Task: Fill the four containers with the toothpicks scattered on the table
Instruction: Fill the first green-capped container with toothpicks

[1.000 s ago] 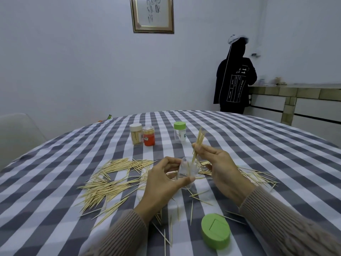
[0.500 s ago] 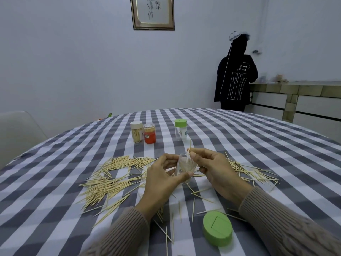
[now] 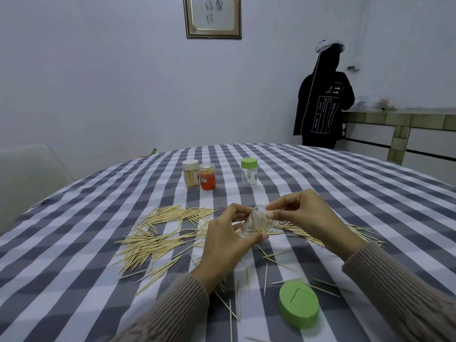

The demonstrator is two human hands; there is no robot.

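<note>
My left hand [image 3: 227,240] grips a small clear container [image 3: 259,222], tilted with its mouth up and to the right, just above the table. Toothpicks lie inside it. My right hand [image 3: 306,213] has thumb and forefinger pinched at the container's mouth. A large heap of loose toothpicks [image 3: 158,238] lies to the left of my hands, a thinner scatter [image 3: 320,233] to the right, and several singles near me. Three capped containers stand farther back: a white-lidded one [image 3: 190,174] holding toothpicks, an orange one [image 3: 207,176] and a green-lidded one [image 3: 249,172].
A loose green lid [image 3: 298,307] lies on the checked tablecloth [image 3: 74,267] near my right forearm. A pale chair [image 3: 27,174] stands at the table's left. A person in black [image 3: 323,99] stands at a counter beyond the table.
The bundle of toothpicks my right hand held upright has slid down into the clear container. My right fingers have dropped to its mouth, and the container is tilted more.
</note>
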